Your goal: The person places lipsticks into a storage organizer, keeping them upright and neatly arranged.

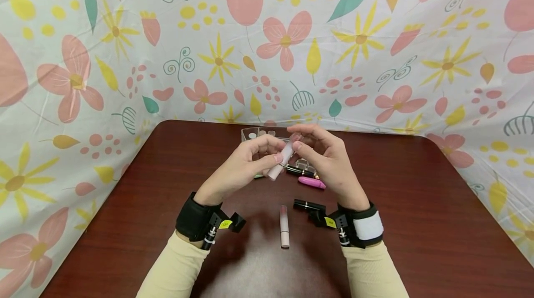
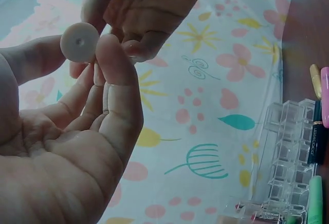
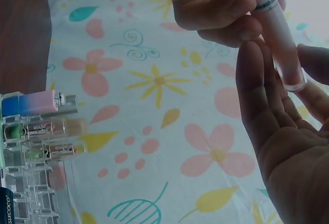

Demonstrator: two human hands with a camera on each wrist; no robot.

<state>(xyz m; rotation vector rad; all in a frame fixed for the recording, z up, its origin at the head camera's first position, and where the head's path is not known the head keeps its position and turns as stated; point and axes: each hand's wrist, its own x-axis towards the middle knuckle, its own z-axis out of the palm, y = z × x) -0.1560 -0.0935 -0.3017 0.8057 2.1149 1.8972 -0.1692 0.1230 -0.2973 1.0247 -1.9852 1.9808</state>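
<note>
Both hands hold a pale pink lip gloss tube (image 1: 274, 172) tilted above the table. My left hand (image 1: 235, 163) pinches it near its pale cap (image 2: 79, 42), whose round end faces the left wrist view. My right hand (image 1: 333, 166) has thumb and fingers about the clear end (image 3: 294, 80). Below the hands a second lip gloss tube (image 1: 284, 228) lies on the table. To its right lies a black tube (image 1: 306, 205), near the right wrist.
Behind the hands stands a clear organizer (image 1: 249, 134), partly hidden, with several cosmetics in its compartments. In front of it lie a pink tube (image 1: 312, 182) and a black tube (image 1: 299, 171). A green tube (image 2: 315, 201) is beside it. A patterned curtain (image 1: 283, 80) borders the table.
</note>
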